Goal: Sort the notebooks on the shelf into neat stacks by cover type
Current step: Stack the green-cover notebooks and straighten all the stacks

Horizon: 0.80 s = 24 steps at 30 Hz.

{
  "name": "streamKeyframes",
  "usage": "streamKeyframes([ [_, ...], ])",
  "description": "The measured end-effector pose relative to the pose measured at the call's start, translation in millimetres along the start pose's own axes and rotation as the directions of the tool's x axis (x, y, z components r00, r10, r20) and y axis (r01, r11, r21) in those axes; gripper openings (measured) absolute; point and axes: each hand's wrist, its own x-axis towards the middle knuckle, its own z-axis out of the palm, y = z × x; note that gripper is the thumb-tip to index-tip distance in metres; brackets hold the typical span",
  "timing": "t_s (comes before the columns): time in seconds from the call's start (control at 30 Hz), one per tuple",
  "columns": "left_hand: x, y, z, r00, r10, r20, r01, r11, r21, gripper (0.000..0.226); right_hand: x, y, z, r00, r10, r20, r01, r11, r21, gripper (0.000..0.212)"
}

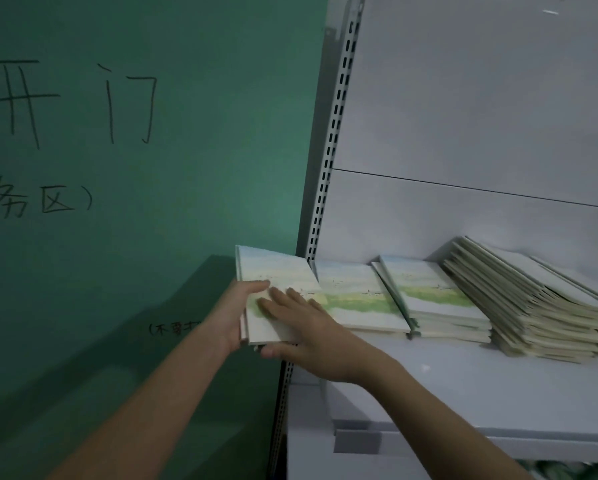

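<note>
Nearest, the right hand (301, 327) lies across the cover of a small stack of notebooks (273, 296), fingers flat on top and thumb hooked under the near edge, so it grasps the bundle. The left hand (237, 313) clasps the stack's left edge, thumb over the cover. Both probably hold it to square the edges, and it sits off the shelf's left end, in front of the green wall (152, 202). Farther right on the shelf (463, 386) lie a matching meadow-cover notebook (356, 296), then a tidy pile (439, 303), and beyond it a slumped heap of plain pale notebooks (539, 306), likely still awaiting straightening.
</note>
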Motion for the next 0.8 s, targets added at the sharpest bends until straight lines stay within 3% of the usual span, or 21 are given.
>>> streamKeyframes([
  [0.03,1.4,0.8,-6.4,1.000,0.013,-0.013,-0.013,1.000,0.026,0.042,-2.9,3.8,-3.9,1.000,0.015,-0.003,-0.015,0.994,0.109,0.071],
  [0.1,1.8,5.1,-17.5,0.998,0.041,-0.041,-0.039,0.998,0.039,0.036,-9.5,15.8,-15.7,0.979,0.124,-0.162,-0.083,0.968,0.239,0.064],
  [0.17,1.0,9.3,-27.1,0.996,0.061,-0.070,-0.061,0.998,-0.001,0.032,-13.7,37.8,-23.2,0.928,0.246,-0.280,-0.219,0.968,0.125,0.065],
  [0.23,1.2,9.9,-33.4,0.994,0.064,-0.087,-0.068,0.997,-0.047,0.034,-20.8,59.2,-22.4,0.920,0.335,-0.202,-0.359,0.929,-0.093,0.074],
  [0.3,2.9,8.4,-37.0,0.993,0.066,-0.096,-0.073,0.995,-0.072,0.037,-24.9,75.3,-14.8,0.924,0.371,-0.096,-0.383,0.888,-0.255,0.069],
  [0.4,8.0,9.2,-37.6,0.992,0.075,-0.097,-0.083,0.993,-0.084,0.040,-24.2,83.0,-11.2,0.938,0.325,-0.123,-0.348,0.885,-0.310,0.056],
  [0.5,10.6,12.2,-35.4,0.992,0.088,-0.085,-0.095,0.992,-0.082,0.042,-21.0,81.5,-21.9,0.917,0.367,-0.157,-0.391,0.904,-0.175,0.049],
  [0.63,11.5,9.7,-29.8,0.993,0.100,-0.061,-0.104,0.992,-0.067,0.040,-23.0,65.9,-38.0,0.815,0.429,-0.391,-0.425,0.900,0.102,0.032],
  [0.73,6.8,3.3,-18.0,0.995,0.093,-0.037,-0.095,0.994,-0.058,0.038,-20.6,43.5,-35.9,0.696,0.389,-0.603,-0.350,0.918,0.188,0.032],
  [0.8,0.6,1.8,-4.2,0.994,0.105,0.006,-0.105,0.993,-0.046,0.035,-19.6,23.5,-28.1,0.701,0.310,-0.642,-0.264,0.949,0.170,0.037],
])
